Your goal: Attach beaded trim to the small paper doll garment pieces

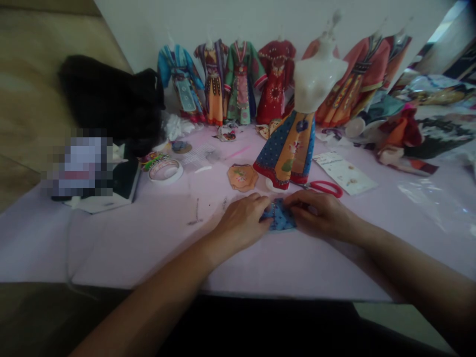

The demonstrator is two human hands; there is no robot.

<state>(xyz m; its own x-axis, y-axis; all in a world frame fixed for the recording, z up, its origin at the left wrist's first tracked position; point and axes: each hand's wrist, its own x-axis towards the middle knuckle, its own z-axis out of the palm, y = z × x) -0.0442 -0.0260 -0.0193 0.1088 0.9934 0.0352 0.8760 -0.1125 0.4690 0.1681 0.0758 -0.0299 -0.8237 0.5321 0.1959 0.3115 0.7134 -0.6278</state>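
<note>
A small piece of blue patterned cloth (281, 218) lies on the pink-covered table between both hands, with a thin beaded line running down it. My left hand (245, 218) has its fingers closed on the cloth's left edge. On the other side, my right hand (322, 213) pinches the cloth's upper right edge. Just behind the hands stands a small white mannequin (316, 82) in a blue, orange and red skirt (292, 148). Red-handled scissors (327, 187) lie behind my right hand. An orange embroidered cloth piece (242, 177) rests left of the skirt.
Several dressed figures (241, 82) line the wall. A tape roll (165, 171), a blurred-out object (84, 163) and a black bag (111, 104) are at the left. A white card (345, 172), fabric scraps (405, 134) and clear plastic (431, 203) lie right. Beaded strands (196, 215) lie left of my hands.
</note>
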